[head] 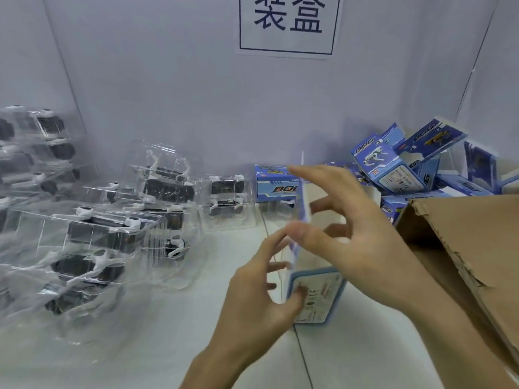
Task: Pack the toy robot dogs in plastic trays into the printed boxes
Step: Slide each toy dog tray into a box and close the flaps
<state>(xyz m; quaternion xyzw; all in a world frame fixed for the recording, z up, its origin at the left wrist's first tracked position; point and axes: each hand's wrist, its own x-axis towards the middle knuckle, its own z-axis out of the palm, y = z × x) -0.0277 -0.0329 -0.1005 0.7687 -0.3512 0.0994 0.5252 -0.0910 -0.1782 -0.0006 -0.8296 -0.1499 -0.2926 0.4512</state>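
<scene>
1. Left hand (261,290) grips the lower end of the printed box (320,296), thumb on its end panel, fingers curled behind it (motion blur softens the outline).
2. Right hand (351,228) pinches the box's upper part, thumb on the near face and fingers spread over the far side; the box stands upright at mid-table.
3. Bare white table (168,346) lies open near the hands; a cardboard carton (463,248) crowds the right and is cut off by the frame.
4. Toy robot dogs in plastic trays (112,234) pile up at left and run off the edge.
5. Loose boxes (393,169) are heaped far right; the wall sign (286,23) is cropped at the top.
</scene>
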